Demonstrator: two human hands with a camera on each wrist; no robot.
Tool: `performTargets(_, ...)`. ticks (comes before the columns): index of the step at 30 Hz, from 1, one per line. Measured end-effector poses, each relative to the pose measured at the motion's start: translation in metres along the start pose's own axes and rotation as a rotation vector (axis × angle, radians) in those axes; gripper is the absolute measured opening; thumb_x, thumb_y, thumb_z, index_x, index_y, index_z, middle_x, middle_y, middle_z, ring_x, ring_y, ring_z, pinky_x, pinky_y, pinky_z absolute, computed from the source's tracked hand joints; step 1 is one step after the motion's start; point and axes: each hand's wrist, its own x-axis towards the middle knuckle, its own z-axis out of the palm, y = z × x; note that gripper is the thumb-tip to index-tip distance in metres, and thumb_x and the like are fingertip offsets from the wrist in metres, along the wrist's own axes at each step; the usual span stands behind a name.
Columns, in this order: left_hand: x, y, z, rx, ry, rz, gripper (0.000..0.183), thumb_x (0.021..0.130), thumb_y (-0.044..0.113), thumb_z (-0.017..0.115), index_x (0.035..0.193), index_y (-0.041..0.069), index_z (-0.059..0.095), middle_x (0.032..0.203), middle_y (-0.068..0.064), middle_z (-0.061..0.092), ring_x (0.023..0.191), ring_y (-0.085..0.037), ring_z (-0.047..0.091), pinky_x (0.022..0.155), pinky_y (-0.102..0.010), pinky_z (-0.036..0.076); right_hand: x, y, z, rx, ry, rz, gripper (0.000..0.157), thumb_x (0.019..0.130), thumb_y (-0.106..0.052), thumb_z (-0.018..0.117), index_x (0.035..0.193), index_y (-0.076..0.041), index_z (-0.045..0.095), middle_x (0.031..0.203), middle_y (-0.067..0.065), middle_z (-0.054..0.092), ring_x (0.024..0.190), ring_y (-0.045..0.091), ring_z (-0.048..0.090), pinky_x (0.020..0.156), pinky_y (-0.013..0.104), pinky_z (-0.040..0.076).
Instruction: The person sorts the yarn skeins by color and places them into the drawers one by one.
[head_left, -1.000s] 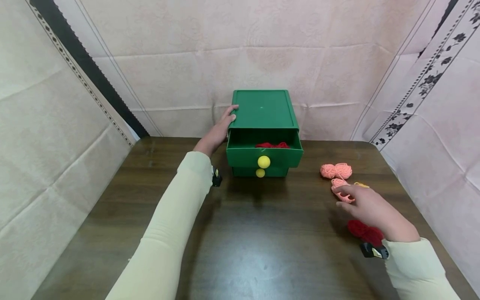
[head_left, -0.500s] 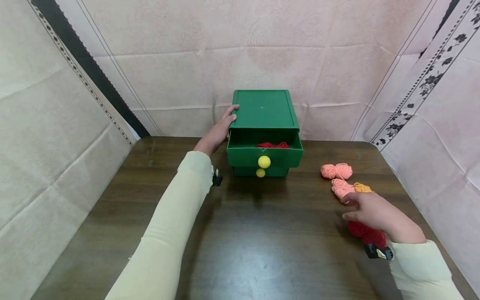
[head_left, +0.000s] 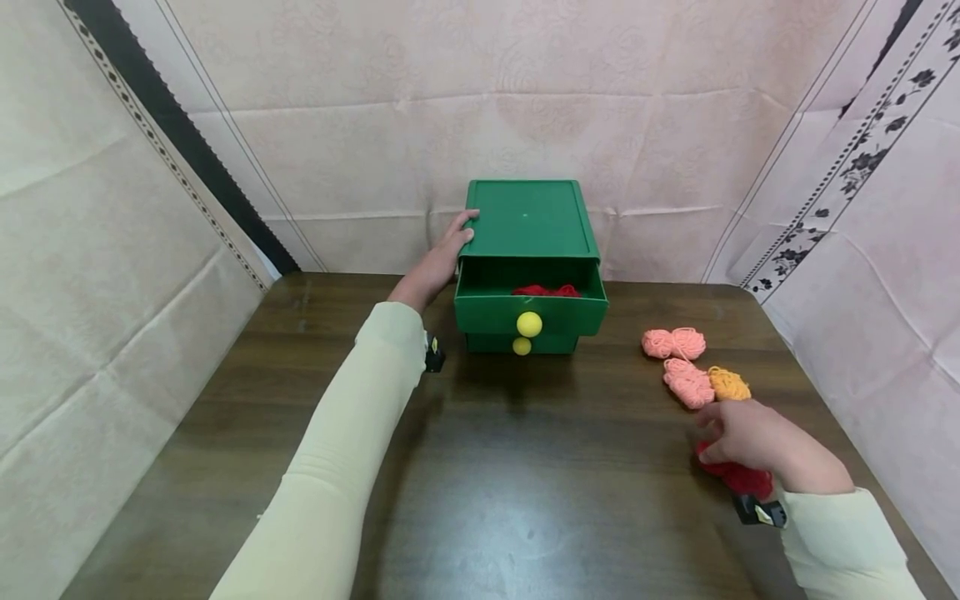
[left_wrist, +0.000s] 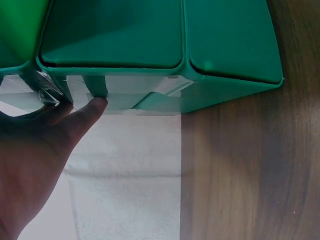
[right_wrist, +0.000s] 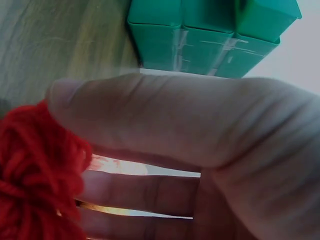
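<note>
My left hand [head_left: 435, 265] rests against the left side of a green drawer box [head_left: 528, 217], fingertips at its top edge; the left wrist view shows its thumb on the taped side. The upper drawer [head_left: 495, 315], with a yellow knob [head_left: 529, 324], is pulled out and has red yarn [head_left: 546, 291] inside. On the right, my right hand [head_left: 765, 442] is over a skein of red yarn [head_left: 742, 481] on the table. In the right wrist view, the thumb and fingers pinch the end of this red skein [right_wrist: 35, 175] from two sides.
Two pink yarn skeins [head_left: 673, 342] and a yellow-orange skein [head_left: 727, 383] lie beyond my right hand. The lower drawer, with its small yellow knob [head_left: 521, 346], is pushed in. A pale cloth [head_left: 360, 150] hangs behind the dark wooden table [head_left: 480, 467].
My right hand has drawn back from the pink skein, toward me and slightly right, onto the red skein. The yellow-orange skein has come into full view. My left hand stays on the box.
</note>
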Motion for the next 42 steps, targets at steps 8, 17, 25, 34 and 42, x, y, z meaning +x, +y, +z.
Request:
performTargets(8,0.004,-0.006,0.0,0.012,0.007,0.008,0.044,0.104,0.046,0.025,0.147,0.049,0.019,0.162,0.002,0.006,0.141,-0.031,0.03,0.109,-0.056,0.033,0.004,0.0,0.007,-0.033,-0.03,-0.012,0.045,0.07,-0.025,0.084,0.107,-0.006,0.067,0.091,0.004,0.067,0.083,0.022,0.061,0.072,0.047,0.052)
performTargets(17,-0.005,0.005,0.001,-0.007,-0.025,0.006,0.047,0.105,0.042,0.026,0.151,0.042,0.016,0.162,0.0,0.005,0.14,-0.032,0.03,0.11,-0.054,0.033,0.002,0.001,0.005,-0.016,-0.1,0.058,0.056,0.068,-0.029,0.085,0.114,-0.004,0.065,0.099,0.01,0.069,0.085,0.023,0.061,0.07,0.043,0.053)
performTargets(25,-0.005,0.006,0.002,0.016,-0.022,0.007,0.047,0.105,0.04,0.024,0.152,0.041,0.016,0.163,0.0,0.004,0.142,-0.032,0.028,0.109,-0.056,0.032,0.003,0.004,0.008,-0.02,-0.143,0.108,0.047,0.071,-0.023,0.082,0.112,-0.006,0.065,0.092,0.01,0.062,0.08,0.024,0.057,0.064,0.041,0.052)
performTargets(34,-0.005,0.006,0.002,0.017,-0.02,0.006,0.047,0.105,0.04,0.024,0.152,0.041,0.015,0.163,0.001,0.004,0.143,-0.032,0.027,0.11,-0.056,0.032,0.004,-0.004,0.005,-0.024,-0.047,0.071,0.04,0.075,-0.015,0.078,0.112,-0.003,0.066,0.093,0.011,0.065,0.08,0.025,0.058,0.065,0.043,0.054)
performTargets(42,-0.007,0.007,0.002,0.02,-0.01,0.001,0.047,0.105,0.041,0.023,0.152,0.042,0.015,0.163,0.001,0.004,0.142,-0.032,0.027,0.109,-0.055,0.032,0.0,-0.019,-0.009,-0.035,0.128,-0.053,0.044,0.072,-0.015,0.079,0.113,-0.004,0.065,0.096,0.013,0.067,0.084,0.027,0.059,0.065,0.043,0.054)
